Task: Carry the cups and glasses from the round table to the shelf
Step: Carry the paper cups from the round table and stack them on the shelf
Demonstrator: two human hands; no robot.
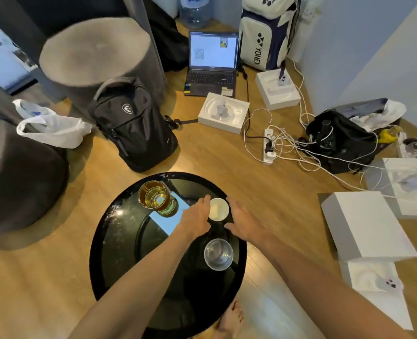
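A round black table (119,253) carries three vessels. A white cup (218,209) stands near its far right edge, an amber glass (154,197) at the far left, and a clear glass (218,254) nearer to me on the right. My left hand (197,216) touches the left side of the white cup with its fingers stretched out. My right hand (242,221) lies against the cup's right side, fingers also extended. Neither hand is curled round the cup. No shelf is in view.
A black backpack (134,123) stands on the wooden floor just beyond the table. Grey poufs (97,55) sit at the left. A laptop (212,62), white boxes (223,112), a power strip with tangled cables (271,145) and a black bag (337,140) crowd the floor to the right.
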